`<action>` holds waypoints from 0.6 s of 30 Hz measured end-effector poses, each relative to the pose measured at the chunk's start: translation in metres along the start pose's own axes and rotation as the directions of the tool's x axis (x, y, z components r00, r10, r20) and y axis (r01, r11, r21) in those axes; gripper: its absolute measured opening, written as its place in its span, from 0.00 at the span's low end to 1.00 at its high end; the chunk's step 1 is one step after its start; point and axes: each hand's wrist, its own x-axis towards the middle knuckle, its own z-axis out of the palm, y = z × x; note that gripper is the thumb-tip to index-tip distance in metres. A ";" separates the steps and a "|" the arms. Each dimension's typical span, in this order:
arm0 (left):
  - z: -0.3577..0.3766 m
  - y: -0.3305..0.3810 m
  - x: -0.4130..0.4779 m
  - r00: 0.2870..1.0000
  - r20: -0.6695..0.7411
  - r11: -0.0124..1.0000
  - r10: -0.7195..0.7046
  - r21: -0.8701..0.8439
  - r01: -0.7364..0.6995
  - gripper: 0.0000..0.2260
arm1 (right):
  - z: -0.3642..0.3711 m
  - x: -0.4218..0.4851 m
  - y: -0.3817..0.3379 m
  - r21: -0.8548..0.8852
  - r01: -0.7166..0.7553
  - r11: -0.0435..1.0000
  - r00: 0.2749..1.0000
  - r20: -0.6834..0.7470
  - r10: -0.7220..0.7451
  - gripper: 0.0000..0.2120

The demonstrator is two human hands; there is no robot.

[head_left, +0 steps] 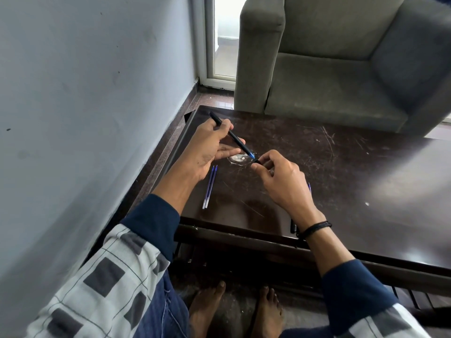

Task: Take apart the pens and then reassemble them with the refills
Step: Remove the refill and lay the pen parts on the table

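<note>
My left hand (207, 147) grips a black pen barrel (230, 134) that slants down to the right, with a blue refill tip (252, 155) poking out of its lower end. Just right of that tip, my right hand (280, 181) pinches a small black pen piece (258, 162) between thumb and fingers. Two blue refills (210, 187) lie side by side on the dark table (341, 172) below my left hand. Another blue refill end (309, 187) peeks out behind my right hand. A black pen part (292, 226) lies by my right wrist, mostly hidden.
A grey wall runs close along the table's left side. A grey armchair (341, 69) stands just beyond the table's far edge. A whitish round mark (240, 159) is on the tabletop under the pen. My bare feet are under the table's near edge.
</note>
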 end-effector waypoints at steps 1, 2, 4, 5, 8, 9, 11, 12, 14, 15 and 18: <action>0.001 0.000 -0.001 1.000 0.001 1.000 0.000 0.003 0.000 0.08 | 0.000 0.000 0.000 0.006 0.000 1.000 1.000 -0.005 0.000 0.09; 0.001 0.001 -0.001 1.000 0.003 1.000 0.001 0.007 -0.001 0.08 | -0.001 -0.001 -0.001 0.008 0.003 1.000 1.000 -0.009 -0.003 0.09; 0.003 0.001 -0.003 1.000 0.019 1.000 -0.005 0.022 0.004 0.08 | -0.001 -0.001 -0.001 0.007 0.015 1.000 1.000 -0.018 -0.015 0.09; 0.004 0.001 -0.004 0.999 0.031 0.999 -0.012 0.031 0.011 0.08 | -0.001 -0.001 -0.002 0.005 0.023 1.000 1.000 -0.021 -0.022 0.09; 0.007 0.001 -0.006 0.997 0.072 0.998 -0.042 0.051 0.038 0.08 | -0.001 -0.001 -0.004 0.004 0.038 0.999 0.999 -0.026 -0.038 0.10; 0.009 0.000 -0.007 0.995 0.086 0.997 -0.052 0.060 0.047 0.08 | -0.001 -0.002 -0.004 0.005 0.041 0.999 0.999 -0.031 -0.041 0.10; 0.012 0.000 -0.008 0.991 0.114 0.995 -0.067 0.080 0.058 0.08 | -0.001 -0.002 -0.004 0.004 0.051 0.999 0.998 -0.044 -0.051 0.09; 0.013 -0.001 -0.009 0.990 0.127 0.994 -0.069 0.091 0.057 0.07 | -0.001 -0.002 -0.004 0.005 0.057 0.998 0.997 -0.050 -0.057 0.09; 0.015 -0.002 -0.009 0.987 0.146 0.993 -0.063 0.108 0.047 0.06 | -0.001 -0.002 -0.004 0.018 0.068 0.998 0.996 -0.061 -0.067 0.09; 0.016 -0.003 -0.009 0.987 0.149 0.993 -0.056 0.116 0.039 0.06 | -0.001 -0.002 -0.004 0.024 0.074 0.997 0.995 -0.067 -0.072 0.09; 0.017 -0.005 -0.009 0.990 0.134 0.992 -0.034 0.128 0.017 0.05 | 0.001 -0.002 -0.003 0.030 0.088 0.996 0.992 -0.090 -0.085 0.08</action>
